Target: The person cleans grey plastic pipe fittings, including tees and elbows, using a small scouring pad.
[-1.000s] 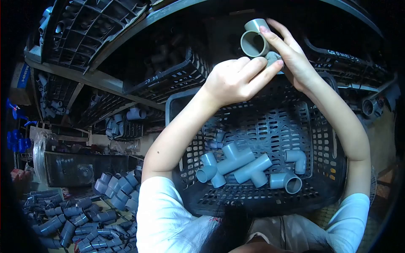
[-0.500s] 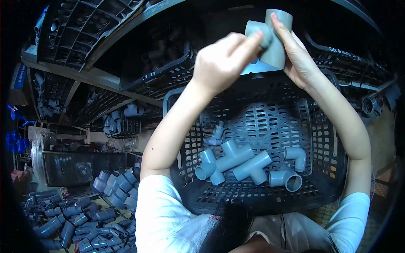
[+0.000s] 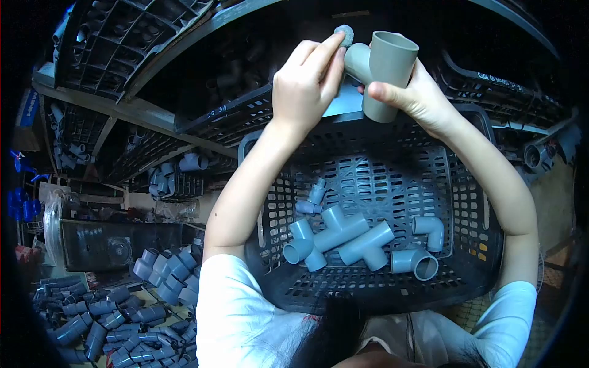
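My right hand [image 3: 423, 98] is wrapped round a large grey pipe tee [image 3: 394, 56], with the thumb across its front. The tee is held above the far rim of a black plastic crate [image 3: 374, 305], its side branch pointing left. My left hand [image 3: 310, 83] pinches a small, rough grey scrubbing pad [image 3: 345, 35] just left of that branch, apart from the fitting. Inside the crate lie tees [image 3: 369, 245], elbows [image 3: 431, 232] and a smaller fitting [image 3: 316, 190].
Shelves with black trays [image 3: 227, 113] of fittings stand ahead and to the left. A heap of grey pipe fittings [image 3: 110, 325] covers the floor at lower left, near a dark box [image 3: 98, 242]. Another tray [image 3: 497, 86] is at the right.
My left hand has drawn the pad away from the tee, to the left and up. My right hand has turned the tee, so its upper opening now faces more toward me.
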`<state>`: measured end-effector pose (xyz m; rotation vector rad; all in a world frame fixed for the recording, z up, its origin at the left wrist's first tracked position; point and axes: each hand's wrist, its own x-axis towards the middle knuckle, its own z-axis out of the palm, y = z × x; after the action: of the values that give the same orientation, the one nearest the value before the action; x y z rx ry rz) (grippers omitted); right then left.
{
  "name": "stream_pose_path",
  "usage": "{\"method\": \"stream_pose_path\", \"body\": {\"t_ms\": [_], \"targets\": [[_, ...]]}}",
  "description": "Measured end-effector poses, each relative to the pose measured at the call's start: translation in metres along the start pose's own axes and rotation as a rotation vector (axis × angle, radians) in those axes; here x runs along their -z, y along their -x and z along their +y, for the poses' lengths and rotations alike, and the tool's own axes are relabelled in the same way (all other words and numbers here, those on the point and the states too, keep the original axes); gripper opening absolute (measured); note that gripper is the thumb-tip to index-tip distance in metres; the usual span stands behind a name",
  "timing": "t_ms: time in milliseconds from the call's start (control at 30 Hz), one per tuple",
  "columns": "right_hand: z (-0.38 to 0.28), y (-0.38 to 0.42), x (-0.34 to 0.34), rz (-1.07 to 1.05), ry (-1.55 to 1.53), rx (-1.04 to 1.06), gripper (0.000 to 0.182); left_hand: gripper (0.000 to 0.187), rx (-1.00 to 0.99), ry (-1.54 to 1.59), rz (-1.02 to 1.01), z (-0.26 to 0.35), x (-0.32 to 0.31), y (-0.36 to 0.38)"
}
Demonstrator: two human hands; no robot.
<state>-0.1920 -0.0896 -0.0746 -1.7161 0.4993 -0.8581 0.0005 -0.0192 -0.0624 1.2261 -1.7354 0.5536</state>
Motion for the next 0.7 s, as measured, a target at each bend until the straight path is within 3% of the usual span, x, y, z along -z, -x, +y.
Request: {"method": "stream_pose_path", "body": {"t_ms": [100,133,233,333,433,500,633,700], "targets": [[-0.007,0.001,0.001,0.006,0.035,0.08,0.115,0.024,0.032,0.135,0.06,0.004,-0.001,0.0],[-0.002,-0.001,0.003,-0.014,0.099,0.197,0.105,0.023,-0.004,0.129,0.086,0.005,-0.001,-0.001],[-0.001,0.002,0.008,0.008,0.029,0.06,0.115,0.023,-0.058,0.084,0.114,0.009,0.002,-0.003],[0.005,0.0,0.007,0.037,0.206,0.192,0.111,0.023,-0.077,0.032,0.138,0.008,0.005,-0.004],[0.008,-0.002,0.01,0.09,0.15,0.147,0.109,0.023,-0.079,0.097,0.131,0.01,0.01,-0.007],[0.011,-0.004,0.012,0.104,0.143,0.156,0.108,0.026,-0.251,0.099,0.066,0.011,0.008,-0.008],[0.012,0.0,0.013,0.135,0.146,0.142,0.106,0.03,-0.107,0.157,-0.001,0.01,-0.001,-0.004],[-0.002,0.005,0.009,-0.01,0.005,0.032,0.104,0.028,-0.03,0.168,0.06,-0.003,-0.005,-0.003]]}}
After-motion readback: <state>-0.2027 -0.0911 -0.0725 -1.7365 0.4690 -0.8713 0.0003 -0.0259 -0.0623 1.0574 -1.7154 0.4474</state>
